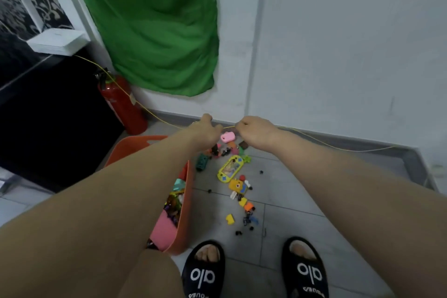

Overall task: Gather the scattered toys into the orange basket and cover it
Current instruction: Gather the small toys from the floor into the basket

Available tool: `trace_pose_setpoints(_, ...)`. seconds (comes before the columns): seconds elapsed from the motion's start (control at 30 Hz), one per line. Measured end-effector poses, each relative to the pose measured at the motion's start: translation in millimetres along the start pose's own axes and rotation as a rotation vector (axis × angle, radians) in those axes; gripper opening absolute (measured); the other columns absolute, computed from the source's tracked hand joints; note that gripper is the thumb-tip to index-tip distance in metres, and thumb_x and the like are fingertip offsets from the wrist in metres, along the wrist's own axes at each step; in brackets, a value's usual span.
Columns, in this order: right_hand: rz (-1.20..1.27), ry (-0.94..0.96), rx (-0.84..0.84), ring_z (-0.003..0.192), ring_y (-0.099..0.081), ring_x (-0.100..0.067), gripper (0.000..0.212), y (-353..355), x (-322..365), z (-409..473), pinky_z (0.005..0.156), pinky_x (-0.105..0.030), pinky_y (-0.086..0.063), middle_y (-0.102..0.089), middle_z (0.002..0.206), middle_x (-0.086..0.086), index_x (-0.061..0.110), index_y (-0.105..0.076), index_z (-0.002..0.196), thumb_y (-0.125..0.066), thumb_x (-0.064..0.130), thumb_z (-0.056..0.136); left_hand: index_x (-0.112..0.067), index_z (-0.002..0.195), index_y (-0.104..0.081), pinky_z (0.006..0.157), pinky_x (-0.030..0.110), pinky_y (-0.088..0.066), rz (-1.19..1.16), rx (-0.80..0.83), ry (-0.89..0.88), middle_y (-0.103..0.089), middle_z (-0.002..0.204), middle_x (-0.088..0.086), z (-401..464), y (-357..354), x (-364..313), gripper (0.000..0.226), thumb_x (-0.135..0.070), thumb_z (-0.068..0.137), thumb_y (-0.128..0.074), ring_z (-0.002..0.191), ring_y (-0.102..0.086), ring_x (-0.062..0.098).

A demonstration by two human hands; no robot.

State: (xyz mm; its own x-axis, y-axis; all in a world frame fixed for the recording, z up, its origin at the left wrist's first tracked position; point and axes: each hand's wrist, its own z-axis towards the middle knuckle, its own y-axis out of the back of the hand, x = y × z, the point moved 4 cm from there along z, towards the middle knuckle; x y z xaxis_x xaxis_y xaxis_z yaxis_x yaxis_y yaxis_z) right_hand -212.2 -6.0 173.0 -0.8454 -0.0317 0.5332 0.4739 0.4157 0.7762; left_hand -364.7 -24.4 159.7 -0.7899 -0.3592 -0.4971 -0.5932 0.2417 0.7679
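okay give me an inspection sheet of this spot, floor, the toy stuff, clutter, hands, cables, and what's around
Surface: grey tiled floor.
Job's things: orange basket on the floor, partly filled with toys; no cover seen. Yellow game toy, pink toy, orange figure and small pieces lie scattered beside it.
Clutter: small black bits on the tiles.
Hands: left hand and right hand reach over the far toys, fingers curled; what they hold cannot be told.
Cables: thin yellow cable along the wall.
Surroundings: green cloth, red fire extinguisher, black slippers.

Orange basket, green cloth, yellow toy console, seemingly grey floor.
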Motion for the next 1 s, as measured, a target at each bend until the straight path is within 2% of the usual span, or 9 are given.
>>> trace_pose_setpoints(0.1,-0.019,-0.048,0.006,0.100,-0.052,-0.028,0.021,5.1,-27.9,-2.7,0.074,-0.027,-0.036,-0.060,0.113,-0.013,0.015,-0.055,0.092,-0.039,0.028,0.097,-0.013,0.147,-0.029,0.097,0.036,-0.036,0.008,0.069,-0.025,-0.044,0.144,0.022,2.4,-31.2,-12.2,0.056,-0.040,0.099,-0.039,0.128,-0.045,0.037)
trace_pose_setpoints(0.17,-0.023,-0.072,0.033,0.114,-0.053,-0.030,0.026,2.7,-46.7,0.0,0.082,-0.026,-0.040,-0.059,0.123,-0.011,0.015,-0.061,0.112,-0.048,0.030,0.095,-0.013,0.149,-0.027,0.097,0.033,-0.035,-0.004,0.113,-0.028,-0.041,0.146,0.022,9.3,-50.8,-11.8,0.054,-0.035,0.101,-0.038,0.130,-0.044,0.036)
trace_pose_setpoints(0.23,-0.053,-0.094,0.051,0.128,-0.048,-0.030,0.041,-4.6,-65.8,7.3,0.097,-0.029,-0.039,-0.052,0.140,-0.011,0.012,-0.053,0.134,-0.051,0.028,0.096,-0.015,0.149,-0.027,0.093,0.031,-0.037,-0.002,0.141,-0.008,-0.043,0.145,0.019,20.4,-70.6,-3.0,0.053,-0.034,0.102,-0.039,0.127,-0.047,0.036)
trace_pose_setpoints(0.33,-0.061,-0.113,0.114,0.127,-0.050,-0.031,0.044,-31.6,-103.4,35.5,0.092,-0.027,-0.041,-0.049,0.143,-0.013,0.012,-0.047,0.139,-0.051,0.022,0.097,-0.017,0.148,-0.028,0.097,0.037,-0.040,0.027,0.168,0.062,-0.045,0.144,0.022,54.3,-102.8,23.3,0.055,-0.040,0.100,-0.040,0.125,-0.049,0.036)
trace_pose_setpoints(0.43,-0.058,-0.154,0.161,0.132,-0.045,-0.032,0.060,-69.6,-141.2,76.7,0.100,-0.031,-0.040,-0.039,0.152,-0.013,0.020,-0.031,0.151,-0.052,0.030,0.096,-0.016,0.149,-0.025,0.103,0.039,-0.040,0.038,0.157,0.159,-0.042,0.144,0.024,90.5,-127.6,52.8,0.062,-0.043,0.097,-0.044,0.129,-0.045,0.039)
trace_pose_setpoints(0.67,-0.023,-0.173,0.152,0.138,-0.035,-0.037,0.080,-139.5,-196.3,181.3,0.109,-0.043,-0.038,-0.023,0.156,-0.016,0.038,-0.013,0.154,-0.055,0.056,0.089,-0.028,0.153,-0.001,0.114,0.045,-0.025,0.027,0.166,0.277,-0.010,0.157,0.021,180.0,-177.9,95.1,0.104,-0.056,0.080,-0.069,0.144,-0.017,0.041)
trace_pose_setpoints(0.77,-0.032,-0.156,0.137,0.143,-0.025,-0.037,0.080,-158.5,-208.4,225.5,0.112,-0.041,-0.029,-0.018,0.157,-0.017,0.038,-0.010,0.154,-0.051,0.060,0.090,-0.036,0.153,0.014,0.117,0.051,-0.023,0.014,0.147,0.302,0.012,0.161,0.014,221.8,-198.7,106.4,0.124,-0.061,0.070,-0.076,0.147,-0.008,0.041)
trace_pose_setpoints(0.83,-0.022,-0.130,0.076,0.143,-0.026,-0.036,0.080,-167.2,-212.1,251.6,0.112,-0.040,-0.030,-0.021,0.154,-0.017,0.037,-0.014,0.154,-0.052,0.061,0.088,-0.041,0.151,0.016,0.115,0.055,-0.025,0.010,0.139,0.292,0.016,0.161,0.012,247.1,-211.6,112.2,0.130,-0.067,0.063,-0.077,0.147,-0.007,0.042)
trace_pose_setpoints(1.0,-0.220,-0.060,0.089,0.145,-0.020,-0.039,0.080,-186.4,-211.5,297.5,0.114,-0.047,-0.028,-0.007,0.160,-0.013,0.041,-0.013,0.153,-0.044,0.071,0.086,-0.050,0.148,0.002,0.108,0.068,-0.015,0.228,0.093,0.230,-0.003,0.159,0.007,275.7,-232.1,116.4,0.103,-0.076,0.071,-0.061,0.142,-0.009,0.043)
